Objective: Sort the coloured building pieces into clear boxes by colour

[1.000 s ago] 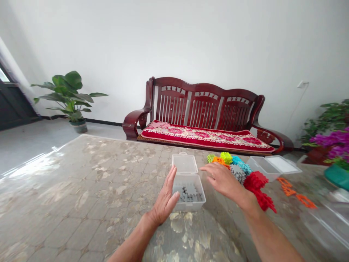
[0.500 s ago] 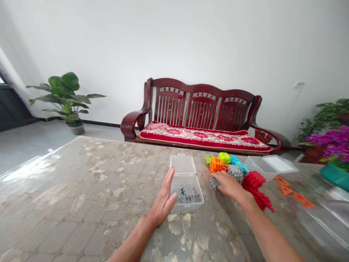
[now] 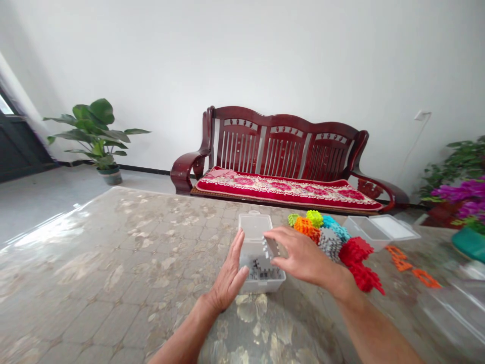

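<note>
My right hand pinches a grey toothed puzzle tile between thumb and fingers, above a clear plastic box. Several grey tiles lie inside that box, whose hinged lid is swung back onto the table. Along the box's left side, my left hand stands on edge with fingers stretched out and thumb apart, holding nothing. Right of the box is a pile of tiles in stacks: orange, grey, blue, yellow-green and red.
A second open clear box stands behind the red tiles. Loose orange pieces lie to the right, near a large clear container. Purple flowers in a teal pot stand at the far right. A wooden bench is beyond the table.
My right hand has lifted a grey tile from beside the pile and carried it left, over the clear box. My left hand has stayed beside the box.
</note>
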Demonstrator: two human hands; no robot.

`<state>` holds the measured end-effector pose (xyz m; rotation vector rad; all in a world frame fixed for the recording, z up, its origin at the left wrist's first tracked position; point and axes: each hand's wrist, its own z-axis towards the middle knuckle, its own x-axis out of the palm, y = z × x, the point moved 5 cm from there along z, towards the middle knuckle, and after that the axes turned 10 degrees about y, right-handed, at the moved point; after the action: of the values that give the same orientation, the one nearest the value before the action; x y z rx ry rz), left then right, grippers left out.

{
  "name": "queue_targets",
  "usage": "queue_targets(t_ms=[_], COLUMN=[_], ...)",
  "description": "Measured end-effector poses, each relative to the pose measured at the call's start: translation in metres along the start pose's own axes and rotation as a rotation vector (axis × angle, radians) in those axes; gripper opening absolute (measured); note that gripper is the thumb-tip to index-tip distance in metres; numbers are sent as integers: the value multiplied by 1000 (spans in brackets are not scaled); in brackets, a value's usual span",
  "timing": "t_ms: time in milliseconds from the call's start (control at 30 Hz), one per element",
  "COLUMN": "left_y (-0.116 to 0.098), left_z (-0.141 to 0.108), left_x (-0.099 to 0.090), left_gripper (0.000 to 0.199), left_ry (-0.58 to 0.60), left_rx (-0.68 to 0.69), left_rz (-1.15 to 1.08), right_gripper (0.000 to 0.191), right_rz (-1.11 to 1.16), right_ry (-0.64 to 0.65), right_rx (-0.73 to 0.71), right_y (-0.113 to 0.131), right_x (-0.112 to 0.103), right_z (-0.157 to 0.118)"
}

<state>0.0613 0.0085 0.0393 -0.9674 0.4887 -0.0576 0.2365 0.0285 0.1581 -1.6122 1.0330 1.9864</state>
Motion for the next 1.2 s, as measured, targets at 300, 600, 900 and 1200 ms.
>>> queue_targets(t_ms=[300, 600, 900, 1200], left_y=[3, 0, 2, 0], left_z=[-2, -1, 0, 0], left_x=[2, 1, 0, 0], left_gripper=[71, 73, 74, 73], left_ry=[4, -8, -9, -3], left_rx=[-12, -11, -13, -19], left_rz=[-19, -32, -17, -7], right_gripper=[31, 34, 57, 66], right_rz=[-112, 121, -136, -244], right_ry=[200, -119, 162, 308], right_rx=[-105, 55, 451, 474], right_y=[17, -25, -132, -138], right_x=[54, 35, 47, 63], right_z=[34, 9, -35, -41])
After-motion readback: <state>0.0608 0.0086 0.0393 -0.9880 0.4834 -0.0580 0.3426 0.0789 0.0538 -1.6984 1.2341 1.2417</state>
